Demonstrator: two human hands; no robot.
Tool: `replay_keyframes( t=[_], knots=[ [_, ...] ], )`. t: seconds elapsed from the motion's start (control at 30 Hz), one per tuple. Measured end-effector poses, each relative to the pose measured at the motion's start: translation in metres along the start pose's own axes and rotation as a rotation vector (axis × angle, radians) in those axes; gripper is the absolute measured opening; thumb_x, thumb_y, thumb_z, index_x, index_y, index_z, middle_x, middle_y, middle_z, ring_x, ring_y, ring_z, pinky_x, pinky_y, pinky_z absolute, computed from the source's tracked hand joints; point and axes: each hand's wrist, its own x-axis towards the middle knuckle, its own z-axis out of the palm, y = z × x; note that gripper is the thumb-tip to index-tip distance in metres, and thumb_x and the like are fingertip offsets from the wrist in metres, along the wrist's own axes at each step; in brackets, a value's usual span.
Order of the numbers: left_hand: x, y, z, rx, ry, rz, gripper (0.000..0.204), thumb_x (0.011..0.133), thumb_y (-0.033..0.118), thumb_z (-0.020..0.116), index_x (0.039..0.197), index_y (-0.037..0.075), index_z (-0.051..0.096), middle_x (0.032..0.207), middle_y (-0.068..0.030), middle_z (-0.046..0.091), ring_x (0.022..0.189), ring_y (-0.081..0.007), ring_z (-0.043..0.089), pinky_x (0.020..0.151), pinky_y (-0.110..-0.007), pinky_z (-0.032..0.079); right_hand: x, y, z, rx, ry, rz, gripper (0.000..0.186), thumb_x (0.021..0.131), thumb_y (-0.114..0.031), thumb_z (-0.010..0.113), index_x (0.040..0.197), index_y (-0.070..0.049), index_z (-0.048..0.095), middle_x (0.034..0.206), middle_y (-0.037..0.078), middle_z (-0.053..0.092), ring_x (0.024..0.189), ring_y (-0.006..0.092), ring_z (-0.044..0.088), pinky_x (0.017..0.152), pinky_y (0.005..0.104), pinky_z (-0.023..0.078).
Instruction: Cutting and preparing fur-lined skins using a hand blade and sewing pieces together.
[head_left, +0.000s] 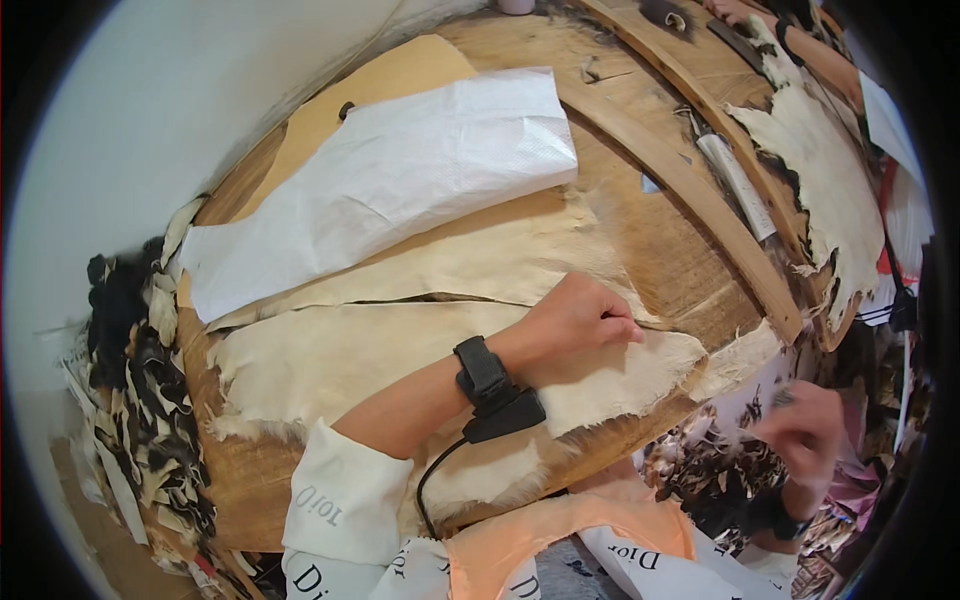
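Head view looks down on a wooden desk (690, 250) spread with pale hide pieces. Her left hand (580, 318) rests curled, fingers closed, pressing on the cream hide (350, 360) at the desk's near edge; a black wrist device (482, 370) with a cable sits on that forearm. Off the edge to the right, the right hand (805, 425) is blurred, so I cannot tell whether it grips anything. A white woven sheet (400, 180) lies beyond the hide, another hide (820, 190) lies farther right behind a curved wooden strip (680, 180), and dark fur scraps (140, 380) heap at the left.
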Motion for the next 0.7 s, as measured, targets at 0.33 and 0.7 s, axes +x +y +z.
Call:
replay_keyframes(
  t=[0.33,0.7],
  knots=[
    [-0.118,-0.040,-0.093,0.682,0.452,0.195,0.028,0.077,0.012,0.064,0.104,0.005,0.064,0.109,-0.0067,0.063,0.105,-0.0281,0.051,0.091,-0.036,0.041,0.107,-0.029,0.086,-0.300,-0.063,-0.311,0.025,0.072,0.006,0.054,0.095,-0.003,0.056,0.074,0.014,0.053,0.068,0.0331,0.055,0.058,0.0396,0.043],
    [-0.144,-0.052,-0.088,0.211,0.658,-0.039,0.021,0.068,0.010,0.073,0.088,0.003,0.069,0.096,-0.0057,0.066,0.090,-0.0195,0.053,0.074,-0.029,0.048,0.211,-0.014,0.213,-0.118,-0.332,-0.441,0.003,0.072,-0.003,0.058,0.073,-0.004,0.061,0.070,0.013,0.058,0.068,0.0331,0.058,0.060,0.0410,0.045]
  ],
)
